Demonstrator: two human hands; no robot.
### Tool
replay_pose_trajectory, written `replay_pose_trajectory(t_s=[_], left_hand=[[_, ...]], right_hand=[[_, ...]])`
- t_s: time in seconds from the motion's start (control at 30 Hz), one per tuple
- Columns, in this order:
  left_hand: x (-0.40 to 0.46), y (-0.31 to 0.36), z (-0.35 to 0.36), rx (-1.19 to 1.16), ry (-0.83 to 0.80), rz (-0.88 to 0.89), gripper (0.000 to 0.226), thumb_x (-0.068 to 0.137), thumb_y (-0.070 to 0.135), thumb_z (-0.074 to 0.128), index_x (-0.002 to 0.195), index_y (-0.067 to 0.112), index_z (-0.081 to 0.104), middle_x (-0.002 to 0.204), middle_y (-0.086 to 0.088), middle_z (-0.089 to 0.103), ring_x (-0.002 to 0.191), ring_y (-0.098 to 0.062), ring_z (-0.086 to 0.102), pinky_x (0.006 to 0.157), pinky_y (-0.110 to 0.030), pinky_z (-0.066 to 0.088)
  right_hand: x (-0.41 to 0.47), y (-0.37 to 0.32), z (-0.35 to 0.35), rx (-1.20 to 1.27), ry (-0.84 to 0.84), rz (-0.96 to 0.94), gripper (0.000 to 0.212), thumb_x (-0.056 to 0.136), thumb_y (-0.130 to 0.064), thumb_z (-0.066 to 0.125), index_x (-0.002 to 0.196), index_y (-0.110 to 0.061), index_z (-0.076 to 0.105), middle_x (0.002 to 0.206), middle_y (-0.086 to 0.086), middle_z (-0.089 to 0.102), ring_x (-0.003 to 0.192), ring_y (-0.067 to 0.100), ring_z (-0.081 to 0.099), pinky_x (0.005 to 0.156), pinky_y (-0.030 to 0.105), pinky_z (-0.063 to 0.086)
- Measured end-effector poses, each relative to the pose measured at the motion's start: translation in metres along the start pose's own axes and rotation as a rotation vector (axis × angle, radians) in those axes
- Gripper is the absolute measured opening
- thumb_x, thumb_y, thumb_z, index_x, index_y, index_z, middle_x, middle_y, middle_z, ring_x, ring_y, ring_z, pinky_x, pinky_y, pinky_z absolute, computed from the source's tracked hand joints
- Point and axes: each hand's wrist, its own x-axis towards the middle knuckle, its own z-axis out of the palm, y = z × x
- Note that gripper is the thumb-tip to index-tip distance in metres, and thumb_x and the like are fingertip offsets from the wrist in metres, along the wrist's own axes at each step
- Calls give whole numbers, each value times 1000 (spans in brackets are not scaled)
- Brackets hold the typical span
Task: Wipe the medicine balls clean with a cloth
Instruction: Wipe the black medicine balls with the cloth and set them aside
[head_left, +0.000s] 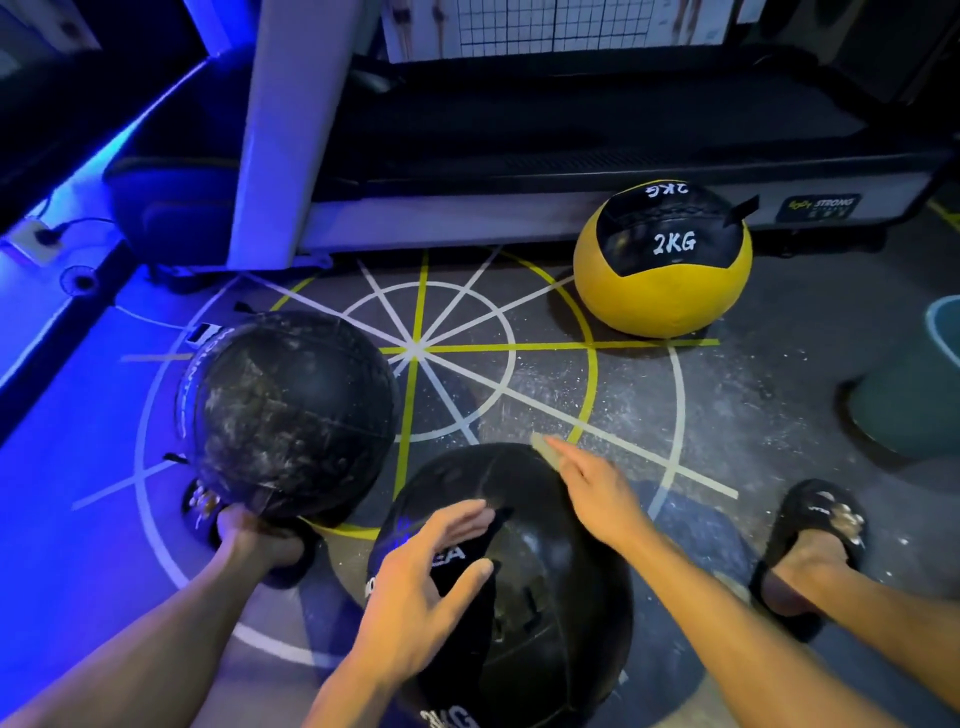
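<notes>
Three balls are sitting on the floor (727, 395) — two black (291, 415) (545, 571), one yellow (662, 265). The left hand (421, 587) is hovering spread over the near black ball; the right hand (597, 488) is pinching a pale cloth (545, 451) at its far edge.

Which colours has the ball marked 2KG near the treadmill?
Yellow with black panels, seen in the head view.

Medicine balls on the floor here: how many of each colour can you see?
Black balls: 2, a scuffed black ball on the left and a near black ball under the person's left hand
Yellow-and-black ball: 1, marked 2KG
Total: 3
</notes>
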Motion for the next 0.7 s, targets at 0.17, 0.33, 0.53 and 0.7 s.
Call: replay_pose_trajectory(t_s=[0.17,0.33,0.53,0.7], left_hand=[[-2,-22,-17,35,309,-189,43,87,27,80,127,31,63,128,18,66,118,0,61,103,-31,49],[-20,-38,-28,-147,96,-789,122,57,86,76,156,28,34,153,-3,45,128,-16,52,106,-40,46],[-41,-52,-21,-468,120,-1110,108,35,94,77,128,42,61,106,-5,76,86,-26,69,83,-41,55],[-40,-37,-12,-478,110,-1044,90,38,92,72,109,37,74,86,4,77,72,-18,63,77,-38,47]], right_hand=[[-12,21,-6,122,14,104,43,110,-24,38,152,-27,47,155,-10,45,145,12,38,120,31,25],[-23,65,-11,164,52,301,41,109,-28,42,148,-22,52,150,-14,47,143,13,40,124,36,25],[-42,127,-2,270,62,595,32,107,-29,41,122,-24,68,92,-9,60,83,12,55,74,29,46],[-59,144,8,440,174,707,30,107,-17,44,116,-16,73,98,8,70,86,21,57,62,28,39]])
